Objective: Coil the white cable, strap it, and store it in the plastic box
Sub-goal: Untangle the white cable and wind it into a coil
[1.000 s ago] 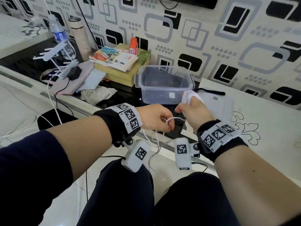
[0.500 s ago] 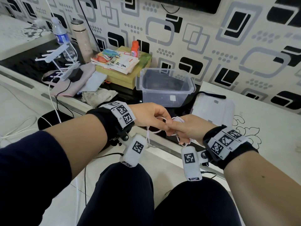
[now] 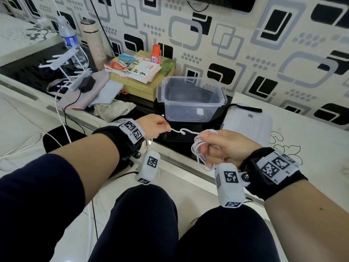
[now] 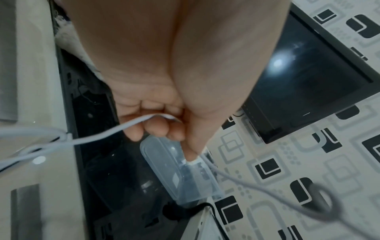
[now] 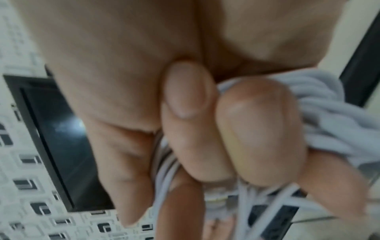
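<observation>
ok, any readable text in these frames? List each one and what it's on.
"R2", "R3": small print on the right wrist band, beside its square marker codes.
Book cover: large brush-style characters, too blurred to read surely.
Water bottle label, orange bottle label, sticker on the plastic box: too small to read.
Wrist views: no text.

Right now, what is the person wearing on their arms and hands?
Both hands, left and right, are bare. Each wrist has a black band with white square-code tags and a white padded camera block hanging below. A dark blue sleeve covers the left upper arm.
</observation>
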